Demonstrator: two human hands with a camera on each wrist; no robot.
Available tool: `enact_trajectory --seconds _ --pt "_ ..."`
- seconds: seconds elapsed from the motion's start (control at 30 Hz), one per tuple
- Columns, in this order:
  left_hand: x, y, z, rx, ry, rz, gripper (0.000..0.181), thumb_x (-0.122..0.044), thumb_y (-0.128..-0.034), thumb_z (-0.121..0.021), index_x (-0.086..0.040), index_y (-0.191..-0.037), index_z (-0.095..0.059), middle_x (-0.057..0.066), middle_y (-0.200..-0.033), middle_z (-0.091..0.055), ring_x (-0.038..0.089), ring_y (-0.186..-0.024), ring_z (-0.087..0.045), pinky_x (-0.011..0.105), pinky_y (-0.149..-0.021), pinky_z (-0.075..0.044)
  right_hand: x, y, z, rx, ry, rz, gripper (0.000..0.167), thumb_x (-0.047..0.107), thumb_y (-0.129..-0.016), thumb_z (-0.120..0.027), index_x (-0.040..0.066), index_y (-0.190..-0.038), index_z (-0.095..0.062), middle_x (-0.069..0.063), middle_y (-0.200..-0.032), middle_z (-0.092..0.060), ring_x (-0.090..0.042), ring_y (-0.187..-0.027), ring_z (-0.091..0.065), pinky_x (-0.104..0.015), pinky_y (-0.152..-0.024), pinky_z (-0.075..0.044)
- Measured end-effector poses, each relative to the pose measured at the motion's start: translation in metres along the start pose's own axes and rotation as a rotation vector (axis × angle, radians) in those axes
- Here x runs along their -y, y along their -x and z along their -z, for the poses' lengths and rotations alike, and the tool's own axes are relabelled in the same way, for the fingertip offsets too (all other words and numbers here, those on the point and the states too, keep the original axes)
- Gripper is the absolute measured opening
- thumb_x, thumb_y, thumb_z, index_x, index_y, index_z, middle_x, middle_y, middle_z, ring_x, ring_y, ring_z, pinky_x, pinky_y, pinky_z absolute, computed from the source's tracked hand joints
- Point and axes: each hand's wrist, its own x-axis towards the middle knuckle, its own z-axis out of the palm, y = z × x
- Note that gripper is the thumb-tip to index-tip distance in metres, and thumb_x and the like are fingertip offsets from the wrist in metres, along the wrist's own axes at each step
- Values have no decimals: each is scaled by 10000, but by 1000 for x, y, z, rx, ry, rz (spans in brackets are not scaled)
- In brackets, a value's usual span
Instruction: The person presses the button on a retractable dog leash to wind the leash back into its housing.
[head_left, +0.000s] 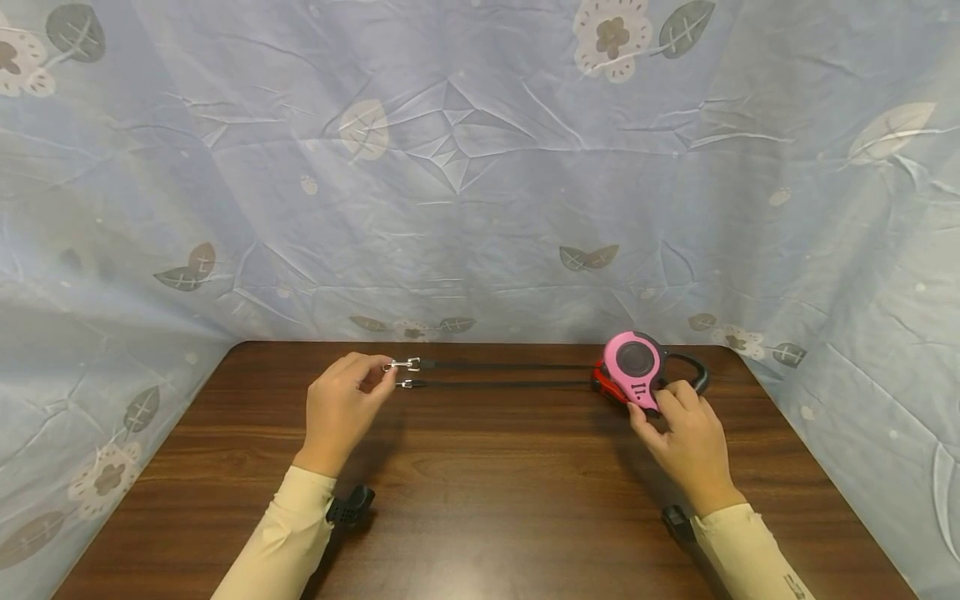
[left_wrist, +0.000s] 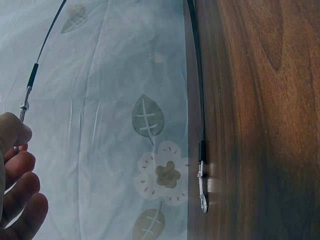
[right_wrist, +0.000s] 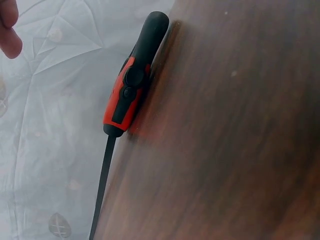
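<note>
My left hand (head_left: 341,407) pinches the metal clip (head_left: 408,364) of one black strap (head_left: 510,366) between thumb and forefinger, raised off the table. In the left wrist view a second strap's clip (left_wrist: 202,187) lies on the wood. My right hand (head_left: 686,437) grips the lower end of a pink round leash case (head_left: 636,360) with thumb and fingers. Partly behind it sits a red and black leash (head_left: 606,385), which the right wrist view shows on the table with its black handle (right_wrist: 152,35) and strap (right_wrist: 102,185).
A brown wooden table (head_left: 480,483) lies below both hands. Pale blue floral cloth (head_left: 465,208) hangs behind the table's back edge and along both sides.
</note>
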Motion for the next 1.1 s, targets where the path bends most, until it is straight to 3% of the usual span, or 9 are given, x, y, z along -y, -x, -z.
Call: enact_trajectory --seconds 0.27,0.67,1.1 --pt "-4 0 -1 -11 11 -16 71 -153 -884 -769 -110 -935 -791 -9 -788 -698 134 -665 -634 341 -566 -526 2 0 1 50 7 6 520 503 -1012 -511 47 -769 -567 -102 -822 -507 -249 -608 -456 -440 -565 -401" --pt "-7 -1 -3 -24 19 -30 75 -168 -873 -785 -108 -917 -790 -17 -777 -696 135 -658 -635 341 -560 -527 6 -1 1 47 -1 19 493 490 -1007 -527 60 -767 -565 -90 -810 -512 -217 -597 -450 -413 -560 -389" --pt "-10 -1 -3 -1 11 -47 81 -172 -895 -757 -104 -929 -787 12 -795 -712 148 -670 -653 334 -563 -540 8 -1 -5 -41 -35 38 505 497 -982 -562 47 -754 -577 -94 -803 -522 -238 -596 -423 -439 -544 -370"
